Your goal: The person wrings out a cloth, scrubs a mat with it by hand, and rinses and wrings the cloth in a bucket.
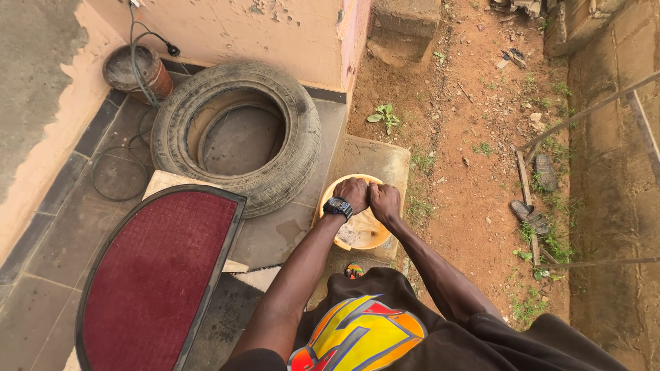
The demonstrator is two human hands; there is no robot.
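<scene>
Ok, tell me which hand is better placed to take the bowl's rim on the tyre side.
Left, probably. The left hand, wearing the watch, is clenched above the tyre-side rim of the orange bowl. The right hand is clenched against it on the dirt side, farther from the tyre.

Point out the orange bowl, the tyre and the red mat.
orange bowl (pixel 375 240): head view, on its near inner wall below the fists.
tyre (pixel 302 130): head view, on the right tread.
red mat (pixel 158 275): head view, on its red middle.

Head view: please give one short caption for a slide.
Both hands, left hand and right hand, clenched together over an orange bowl beside a tyre.
</scene>
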